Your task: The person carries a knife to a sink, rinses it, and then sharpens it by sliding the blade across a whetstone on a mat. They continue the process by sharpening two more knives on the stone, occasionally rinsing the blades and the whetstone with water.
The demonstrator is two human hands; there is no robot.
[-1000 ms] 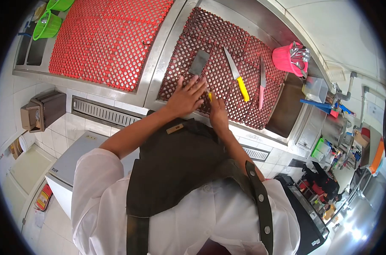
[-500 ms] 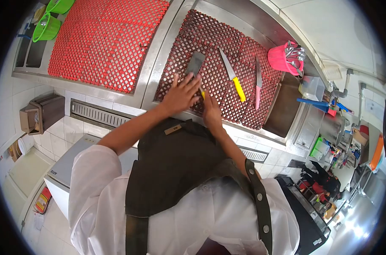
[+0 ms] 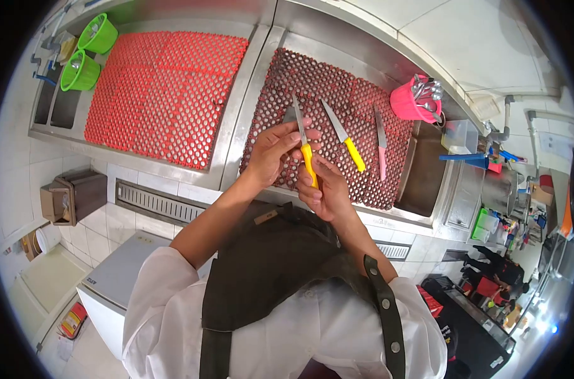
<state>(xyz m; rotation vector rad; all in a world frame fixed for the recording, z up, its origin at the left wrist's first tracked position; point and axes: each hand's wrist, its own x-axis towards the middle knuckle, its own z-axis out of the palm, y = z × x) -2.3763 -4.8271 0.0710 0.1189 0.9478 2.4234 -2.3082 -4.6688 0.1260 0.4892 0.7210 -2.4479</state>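
A knife with a yellow handle (image 3: 308, 165) is held up between my hands, its narrow blade pointing away from me. My right hand (image 3: 326, 189) grips the handle. The fingers of my left hand (image 3: 275, 151) curl behind the blade near the handle, with the thumb at its front. Behind them a dark grey sharpening stone (image 3: 289, 115) lies on the red perforated mat (image 3: 337, 82), mostly hidden. To the right on that mat lie a second yellow-handled knife (image 3: 345, 142) and a pink-handled knife (image 3: 381, 148).
A pink basket (image 3: 408, 101) of spoons stands at the mat's right end, beside a steel basin (image 3: 421, 177). Another red mat (image 3: 167, 95) covers the left counter, with two green baskets (image 3: 81, 72) (image 3: 98, 36) beyond it. A person in dark clothes (image 3: 505, 271) is far right.
My hands have lifted the yellow-handled knife off the stone and brought it upright. The left hand, flat over the blade before, has turned and curled around it. The view has shifted slightly.
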